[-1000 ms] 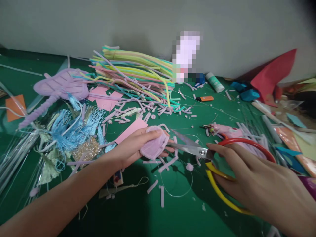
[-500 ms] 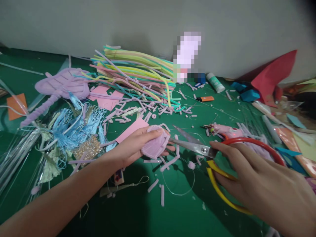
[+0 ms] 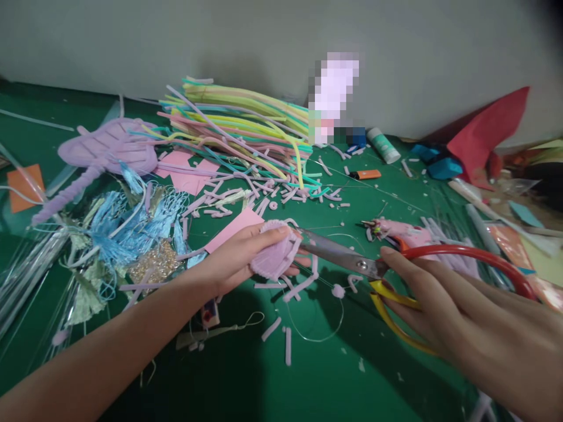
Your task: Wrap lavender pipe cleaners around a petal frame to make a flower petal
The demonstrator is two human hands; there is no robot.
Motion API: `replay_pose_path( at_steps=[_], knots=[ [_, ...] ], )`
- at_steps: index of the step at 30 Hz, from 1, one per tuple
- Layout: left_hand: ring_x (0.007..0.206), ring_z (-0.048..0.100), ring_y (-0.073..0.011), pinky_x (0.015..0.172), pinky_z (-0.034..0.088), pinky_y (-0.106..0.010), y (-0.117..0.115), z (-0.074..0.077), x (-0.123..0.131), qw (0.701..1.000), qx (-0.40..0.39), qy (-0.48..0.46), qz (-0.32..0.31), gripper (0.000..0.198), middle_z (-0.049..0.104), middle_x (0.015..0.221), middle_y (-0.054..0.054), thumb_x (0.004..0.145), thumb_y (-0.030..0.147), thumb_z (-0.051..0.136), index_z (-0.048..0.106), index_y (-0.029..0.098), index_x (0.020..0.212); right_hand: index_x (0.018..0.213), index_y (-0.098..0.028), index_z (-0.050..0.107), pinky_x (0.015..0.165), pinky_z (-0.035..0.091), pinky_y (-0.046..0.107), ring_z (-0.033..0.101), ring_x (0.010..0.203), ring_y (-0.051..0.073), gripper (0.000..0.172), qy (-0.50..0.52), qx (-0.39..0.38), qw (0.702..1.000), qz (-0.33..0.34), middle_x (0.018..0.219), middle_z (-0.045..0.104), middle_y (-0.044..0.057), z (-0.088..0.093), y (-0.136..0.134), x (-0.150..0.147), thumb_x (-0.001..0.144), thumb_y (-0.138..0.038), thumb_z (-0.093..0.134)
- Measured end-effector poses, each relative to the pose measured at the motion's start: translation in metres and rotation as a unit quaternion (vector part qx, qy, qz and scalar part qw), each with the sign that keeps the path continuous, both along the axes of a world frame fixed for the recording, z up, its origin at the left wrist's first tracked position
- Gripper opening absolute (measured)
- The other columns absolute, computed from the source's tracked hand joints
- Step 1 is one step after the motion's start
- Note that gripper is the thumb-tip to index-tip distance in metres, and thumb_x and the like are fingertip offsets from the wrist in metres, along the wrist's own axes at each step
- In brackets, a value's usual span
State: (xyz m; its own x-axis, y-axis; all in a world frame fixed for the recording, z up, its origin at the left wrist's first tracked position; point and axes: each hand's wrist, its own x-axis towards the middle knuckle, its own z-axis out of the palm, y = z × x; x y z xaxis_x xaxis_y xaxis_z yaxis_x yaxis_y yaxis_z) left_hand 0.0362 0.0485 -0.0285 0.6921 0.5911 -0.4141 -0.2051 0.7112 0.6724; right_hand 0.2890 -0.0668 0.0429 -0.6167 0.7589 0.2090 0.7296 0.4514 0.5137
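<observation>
My left hand [image 3: 237,261] is closed round a small lilac fuzzy disc made of pipe cleaner [image 3: 275,255], held just above the green table. My right hand [image 3: 457,328] grips a pair of scissors [image 3: 347,258] by their red and yellow handle loops [image 3: 461,253]. The metal blades point left and reach the right edge of the lilac disc, nearly closed. Short lilac pipe-cleaner offcuts [image 3: 299,287] lie under and around the disc.
A pile of long coloured pipe cleaners [image 3: 237,129] lies at the back centre. A lilac woven fan shape [image 3: 108,152], blue tassels [image 3: 127,225], pink paper [image 3: 233,228], a pink glue gun [image 3: 404,231], an orange lighter [image 3: 367,174], a glue stick [image 3: 382,146] and red paper [image 3: 488,132] lie about.
The scissors have moved left and their blades have closed against the edge of the lilac disc. My left hand keeps the disc in about the same place.
</observation>
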Motion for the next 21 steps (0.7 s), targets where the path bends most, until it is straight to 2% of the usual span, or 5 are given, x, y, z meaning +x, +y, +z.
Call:
replay_pose_path(
  at_steps=[5,9,12,18,21],
  knots=[
    [0.070,0.073,-0.0187,0.066,0.060,-0.027,0.000,-0.001,0.000,1.000,0.000,0.000,0.002,0.016,0.076,0.087,-0.013,0.093,0.027,0.056,0.064,0.013,0.096,0.118,-0.008,0.059,0.040,0.041,0.030,0.068,0.063,0.019,0.034,-0.012,-0.008,1.000,0.026,0.089,0.074,0.009,0.004,0.004,0.000,0.094,-0.007,0.035],
    [0.071,0.074,-0.0201,0.065,0.060,-0.027,0.000,0.002,0.001,1.000,-0.007,0.024,0.011,0.015,0.075,0.085,-0.013,0.094,0.025,0.054,0.063,0.013,0.096,0.120,-0.005,0.054,0.042,0.046,0.030,0.066,0.057,0.019,0.035,-0.030,-0.005,0.998,0.048,0.084,0.073,0.008,0.005,0.007,-0.001,0.092,-0.002,0.033],
    [0.070,0.074,-0.0194,0.065,0.061,-0.027,0.000,0.005,0.002,1.000,-0.010,0.004,0.009,0.016,0.075,0.083,-0.013,0.095,0.023,0.051,0.063,0.012,0.095,0.122,-0.006,0.051,0.044,0.043,0.031,0.063,0.056,0.019,0.037,-0.035,-0.002,0.997,0.062,0.083,0.072,0.008,0.005,0.009,0.002,0.090,0.000,0.032],
    [0.070,0.074,-0.0192,0.066,0.061,-0.026,0.000,0.004,0.002,1.000,-0.013,-0.027,0.002,0.018,0.075,0.082,-0.013,0.096,0.021,0.050,0.064,0.010,0.095,0.114,-0.014,0.057,0.064,0.046,0.037,0.062,0.074,0.026,0.039,-0.056,0.010,0.994,0.093,0.082,0.069,0.011,0.012,0.021,0.008,0.090,-0.002,0.028],
    [0.070,0.074,-0.0195,0.066,0.061,-0.027,0.001,0.003,0.002,0.999,-0.016,-0.032,0.001,0.018,0.075,0.082,-0.014,0.095,0.020,0.050,0.063,0.009,0.096,0.113,-0.019,0.060,0.068,0.046,0.039,0.062,0.080,0.027,0.035,-0.086,-0.014,0.992,0.085,0.085,0.069,0.010,0.015,0.026,0.013,0.093,-0.008,0.033]
  ],
)
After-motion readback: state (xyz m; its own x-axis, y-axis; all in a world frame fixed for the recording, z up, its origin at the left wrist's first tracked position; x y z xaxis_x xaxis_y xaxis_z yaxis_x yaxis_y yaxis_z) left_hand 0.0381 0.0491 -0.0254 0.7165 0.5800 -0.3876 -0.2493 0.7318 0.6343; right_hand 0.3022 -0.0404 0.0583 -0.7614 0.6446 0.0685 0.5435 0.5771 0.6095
